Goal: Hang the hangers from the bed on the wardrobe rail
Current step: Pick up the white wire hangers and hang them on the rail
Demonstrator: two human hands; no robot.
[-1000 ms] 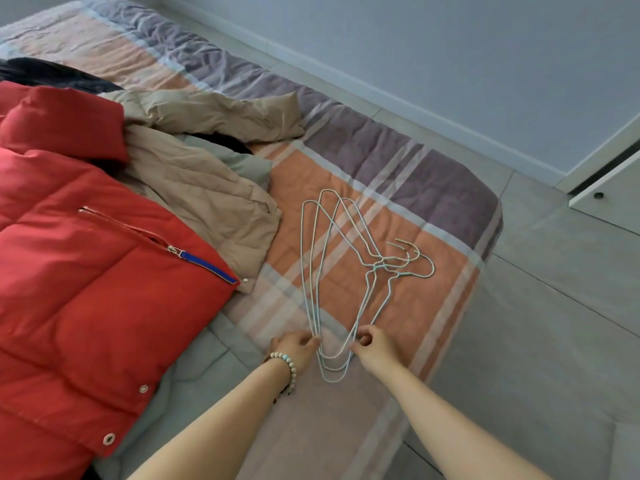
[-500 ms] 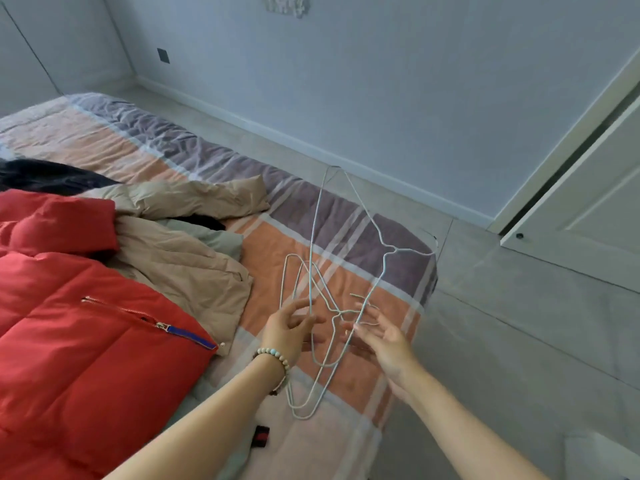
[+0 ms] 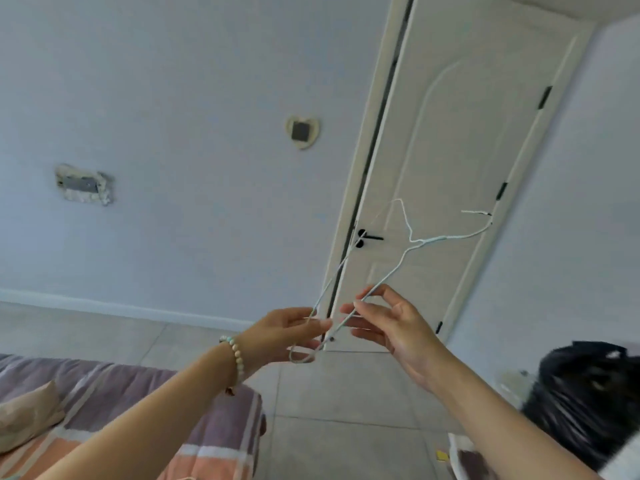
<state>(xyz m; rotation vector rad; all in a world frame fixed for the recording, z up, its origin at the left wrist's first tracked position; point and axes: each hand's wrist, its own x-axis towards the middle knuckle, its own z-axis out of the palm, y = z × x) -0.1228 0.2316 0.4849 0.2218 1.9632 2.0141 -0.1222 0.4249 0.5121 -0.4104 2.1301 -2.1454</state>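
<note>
Currently, the thin pale-blue wire hanger (image 3: 420,241) is held in mid-air before the white panelled door (image 3: 467,150). The left hand (image 3: 287,332) pinches its lower end; the right hand (image 3: 398,327) pinches one shoulder wire between thumb and forefinger.

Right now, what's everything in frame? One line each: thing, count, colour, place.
wire hanger: one visible, pale blue-white, held up in front of the door
door: one, cream, right of centre
door handle: one, black, door's left edge
heart-shaped frame: one, cream, on the wall
open socket box: one, grey, wall at left
floor tiles: grey, centre bottom
bed cover: one, purple and orange stripes, bottom left
garment: one, beige, on the bed cover
bag: one, black, lower right
bracelet: one, pale beads, left wrist
left hand: pinches hanger near its lower corner
right hand: pinches hanger's arm
</note>
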